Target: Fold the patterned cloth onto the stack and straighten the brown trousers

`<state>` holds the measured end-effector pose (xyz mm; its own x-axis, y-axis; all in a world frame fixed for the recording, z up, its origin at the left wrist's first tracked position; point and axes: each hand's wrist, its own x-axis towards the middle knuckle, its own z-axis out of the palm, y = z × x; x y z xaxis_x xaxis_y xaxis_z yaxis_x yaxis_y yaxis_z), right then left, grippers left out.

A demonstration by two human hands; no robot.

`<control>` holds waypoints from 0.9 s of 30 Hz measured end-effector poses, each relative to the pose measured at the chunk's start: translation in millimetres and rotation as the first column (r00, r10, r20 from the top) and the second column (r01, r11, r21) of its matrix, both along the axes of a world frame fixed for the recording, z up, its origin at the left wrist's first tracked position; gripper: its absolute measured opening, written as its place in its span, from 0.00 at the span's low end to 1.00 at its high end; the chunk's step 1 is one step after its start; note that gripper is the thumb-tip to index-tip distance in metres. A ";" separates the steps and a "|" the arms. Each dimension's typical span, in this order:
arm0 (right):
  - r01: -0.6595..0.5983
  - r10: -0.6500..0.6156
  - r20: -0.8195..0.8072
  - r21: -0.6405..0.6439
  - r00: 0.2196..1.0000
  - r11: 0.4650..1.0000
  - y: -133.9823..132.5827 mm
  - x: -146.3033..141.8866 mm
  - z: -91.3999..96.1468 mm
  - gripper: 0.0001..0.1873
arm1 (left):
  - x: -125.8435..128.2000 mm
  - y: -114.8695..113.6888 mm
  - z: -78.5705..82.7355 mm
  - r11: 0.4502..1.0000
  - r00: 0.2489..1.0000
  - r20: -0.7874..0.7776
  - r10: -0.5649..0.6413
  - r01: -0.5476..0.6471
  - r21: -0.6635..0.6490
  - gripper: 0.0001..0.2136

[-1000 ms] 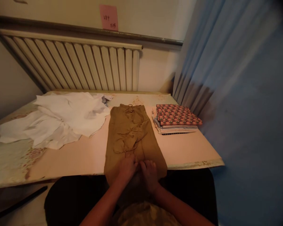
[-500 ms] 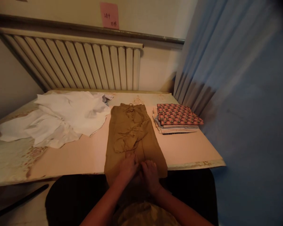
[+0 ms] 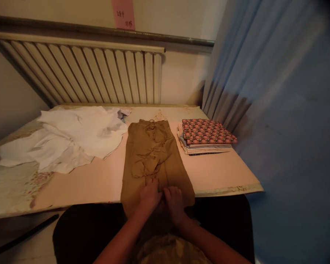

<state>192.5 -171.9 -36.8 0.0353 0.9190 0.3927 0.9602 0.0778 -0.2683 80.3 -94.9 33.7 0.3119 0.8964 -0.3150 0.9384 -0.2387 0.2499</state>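
A brown garment with a drawstring at its far end lies lengthwise before me, its near end over the table's front edge. Rumpled cloth is bunched along its middle; whether it is a skirt or trousers I cannot tell. My left hand is closed on the cloth near the front edge. Close beside it, my right hand is also closed, fingers curled over the same garment. The thumbs nearly meet, and the cloth inside the fingers is mostly hidden.
White garments lie spread out at the left of the table. A stack of folded cloth with a red patterned piece on top sits at the right. Behind are a radiator and, rightward, a blue curtain.
The view has shifted slightly. Both hands keep practically the same hold on the brown garment, which lies as before.
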 end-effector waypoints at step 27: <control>0.012 -0.026 -0.206 -0.068 0.978 0.998 3.4 1.4 17.9 0.07 | -4.1 -2.9 -2.9 0.998 0.999 0.008 -0.034 0.034 0.049 0.12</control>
